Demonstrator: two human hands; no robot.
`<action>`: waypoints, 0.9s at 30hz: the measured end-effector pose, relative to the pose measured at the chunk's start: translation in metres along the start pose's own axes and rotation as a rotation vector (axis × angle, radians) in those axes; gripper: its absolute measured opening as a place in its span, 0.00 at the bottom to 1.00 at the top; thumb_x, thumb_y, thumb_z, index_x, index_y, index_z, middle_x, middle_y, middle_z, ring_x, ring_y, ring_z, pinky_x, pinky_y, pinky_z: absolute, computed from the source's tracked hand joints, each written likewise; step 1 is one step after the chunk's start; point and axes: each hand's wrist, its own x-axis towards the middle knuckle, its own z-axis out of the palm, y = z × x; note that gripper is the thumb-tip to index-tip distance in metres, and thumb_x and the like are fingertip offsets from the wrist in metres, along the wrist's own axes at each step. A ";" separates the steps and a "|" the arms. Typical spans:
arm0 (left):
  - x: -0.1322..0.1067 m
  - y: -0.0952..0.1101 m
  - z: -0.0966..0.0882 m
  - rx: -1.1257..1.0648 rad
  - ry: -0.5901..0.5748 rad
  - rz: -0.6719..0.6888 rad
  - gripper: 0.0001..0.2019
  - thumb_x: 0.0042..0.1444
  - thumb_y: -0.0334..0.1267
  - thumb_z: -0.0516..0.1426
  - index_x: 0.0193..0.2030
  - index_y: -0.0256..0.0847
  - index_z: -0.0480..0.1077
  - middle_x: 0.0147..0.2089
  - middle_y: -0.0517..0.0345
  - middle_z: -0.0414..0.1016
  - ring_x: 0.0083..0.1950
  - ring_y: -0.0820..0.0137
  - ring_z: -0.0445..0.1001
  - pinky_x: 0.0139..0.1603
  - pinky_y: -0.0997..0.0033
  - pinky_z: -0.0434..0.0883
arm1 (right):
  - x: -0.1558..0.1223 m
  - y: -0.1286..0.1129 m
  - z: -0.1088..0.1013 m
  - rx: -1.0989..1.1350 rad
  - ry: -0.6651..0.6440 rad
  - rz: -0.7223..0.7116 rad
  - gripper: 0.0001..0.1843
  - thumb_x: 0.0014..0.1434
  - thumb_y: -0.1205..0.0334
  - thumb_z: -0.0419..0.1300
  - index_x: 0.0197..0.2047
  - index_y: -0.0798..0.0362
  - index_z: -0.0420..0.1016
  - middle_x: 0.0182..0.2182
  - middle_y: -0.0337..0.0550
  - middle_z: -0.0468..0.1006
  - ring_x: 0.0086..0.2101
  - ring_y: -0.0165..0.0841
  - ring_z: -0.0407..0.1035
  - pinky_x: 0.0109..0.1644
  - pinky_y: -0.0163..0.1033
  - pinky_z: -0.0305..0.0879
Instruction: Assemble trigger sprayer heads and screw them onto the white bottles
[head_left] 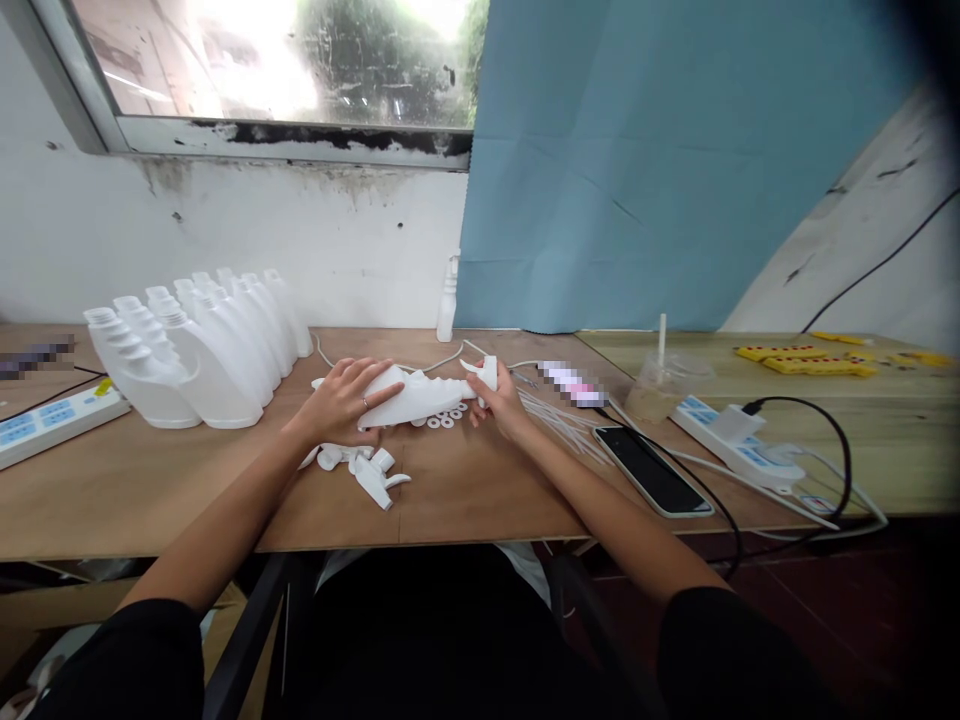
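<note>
A white plastic spray bottle (412, 398) lies on its side above the table, its neck pointing right. Around its base end my left hand (346, 400) is wrapped, a ring on one finger. At the neck, my right hand (501, 402) grips the white trigger sprayer head (489, 374), which meets the bottle's mouth. Small white rings (445, 418) lie on the table just beneath the bottle. Loose trigger sprayer heads (375, 476) rest nearer to me, below my left hand. Thin white tubes (562, 422) are spread to the right of my right hand.
Several open white bottles (202, 350) stand in rows at the left. One bottle with a sprayer (448, 300) stands by the wall. To the right are a black-screened phone (654, 470), a lit phone (571, 384), a cup with a straw (664, 385) and a power strip (731, 440) with cables.
</note>
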 end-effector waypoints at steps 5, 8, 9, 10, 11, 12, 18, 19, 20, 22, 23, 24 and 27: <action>0.000 0.000 0.000 -0.012 0.003 -0.001 0.34 0.51 0.45 0.59 0.66 0.45 0.59 0.68 0.38 0.57 0.62 0.46 0.62 0.57 0.44 0.61 | -0.001 -0.002 0.001 0.027 -0.019 -0.005 0.29 0.47 0.52 0.70 0.43 0.46 0.55 0.20 0.24 0.64 0.13 0.22 0.53 0.13 0.36 0.66; 0.000 0.000 0.001 -0.015 0.003 -0.007 0.34 0.52 0.45 0.59 0.66 0.45 0.59 0.68 0.39 0.57 0.62 0.47 0.62 0.57 0.44 0.61 | 0.000 -0.002 0.000 0.012 0.022 -0.004 0.27 0.49 0.49 0.68 0.43 0.47 0.57 0.20 0.25 0.64 0.13 0.22 0.52 0.14 0.36 0.65; 0.000 0.000 0.001 -0.007 -0.006 -0.008 0.34 0.52 0.45 0.59 0.66 0.45 0.59 0.68 0.39 0.56 0.62 0.46 0.62 0.57 0.44 0.61 | 0.000 -0.002 0.000 0.017 0.009 0.022 0.28 0.48 0.49 0.69 0.44 0.48 0.57 0.21 0.26 0.65 0.13 0.22 0.54 0.15 0.37 0.67; -0.001 0.000 0.001 0.003 -0.015 -0.005 0.34 0.52 0.45 0.59 0.66 0.45 0.59 0.69 0.39 0.56 0.62 0.46 0.61 0.57 0.44 0.60 | 0.000 -0.001 -0.001 0.022 -0.011 0.059 0.31 0.47 0.49 0.70 0.46 0.48 0.57 0.22 0.27 0.67 0.14 0.23 0.57 0.17 0.37 0.69; -0.001 -0.001 0.001 0.013 -0.025 -0.002 0.34 0.52 0.45 0.59 0.66 0.45 0.59 0.69 0.39 0.56 0.62 0.46 0.61 0.57 0.43 0.60 | 0.000 -0.001 -0.002 0.023 -0.032 0.099 0.32 0.45 0.50 0.71 0.47 0.48 0.58 0.23 0.28 0.69 0.15 0.24 0.60 0.18 0.38 0.69; -0.002 -0.001 0.002 0.020 -0.033 0.001 0.34 0.52 0.45 0.59 0.66 0.45 0.59 0.69 0.39 0.56 0.62 0.46 0.61 0.58 0.43 0.60 | 0.000 -0.002 -0.002 0.019 -0.045 0.132 0.33 0.44 0.50 0.72 0.47 0.49 0.58 0.23 0.29 0.70 0.16 0.25 0.61 0.18 0.37 0.68; -0.003 -0.001 0.003 0.011 -0.006 0.000 0.35 0.51 0.44 0.60 0.67 0.45 0.57 0.70 0.38 0.54 0.63 0.46 0.60 0.58 0.43 0.60 | -0.002 -0.008 0.004 0.035 0.034 0.098 0.25 0.45 0.51 0.71 0.35 0.51 0.61 0.18 0.28 0.63 0.13 0.20 0.50 0.12 0.28 0.46; -0.003 -0.001 0.003 0.005 0.000 0.002 0.35 0.52 0.44 0.60 0.67 0.45 0.57 0.70 0.38 0.54 0.64 0.45 0.60 0.58 0.42 0.60 | -0.003 -0.009 0.005 0.038 0.050 0.089 0.25 0.45 0.51 0.71 0.35 0.50 0.61 0.17 0.28 0.63 0.13 0.19 0.49 0.12 0.27 0.44; -0.002 0.000 0.003 -0.002 0.004 0.003 0.35 0.52 0.43 0.60 0.67 0.45 0.57 0.70 0.38 0.54 0.64 0.45 0.60 0.58 0.42 0.60 | -0.003 -0.009 0.006 0.037 0.067 0.082 0.25 0.45 0.50 0.71 0.34 0.50 0.60 0.17 0.28 0.63 0.13 0.19 0.48 0.12 0.28 0.42; -0.002 0.001 0.002 -0.013 0.011 0.003 0.35 0.52 0.43 0.60 0.67 0.46 0.56 0.69 0.38 0.54 0.63 0.46 0.60 0.58 0.42 0.60 | -0.003 -0.009 0.008 0.030 0.096 0.068 0.25 0.45 0.49 0.71 0.34 0.50 0.59 0.17 0.28 0.64 0.12 0.19 0.46 0.12 0.28 0.40; -0.001 0.002 0.002 -0.016 0.017 0.004 0.35 0.52 0.43 0.60 0.67 0.46 0.56 0.69 0.37 0.55 0.63 0.46 0.60 0.58 0.42 0.60 | -0.003 -0.008 0.009 0.026 0.109 0.061 0.25 0.45 0.49 0.71 0.34 0.49 0.59 0.17 0.28 0.64 0.12 0.19 0.46 0.12 0.28 0.39; -0.001 0.001 0.001 -0.017 0.024 0.006 0.35 0.52 0.44 0.60 0.67 0.46 0.56 0.69 0.37 0.55 0.63 0.46 0.60 0.58 0.41 0.60 | -0.003 -0.007 0.009 0.022 0.118 0.056 0.25 0.45 0.49 0.70 0.34 0.49 0.59 0.17 0.28 0.64 0.12 0.19 0.45 0.12 0.28 0.39; -0.001 -0.001 -0.001 0.009 0.030 0.014 0.35 0.52 0.43 0.60 0.67 0.47 0.57 0.69 0.37 0.56 0.63 0.46 0.61 0.58 0.41 0.60 | -0.002 -0.005 0.007 0.026 0.078 0.060 0.26 0.46 0.48 0.70 0.36 0.49 0.58 0.18 0.27 0.64 0.12 0.19 0.46 0.13 0.28 0.40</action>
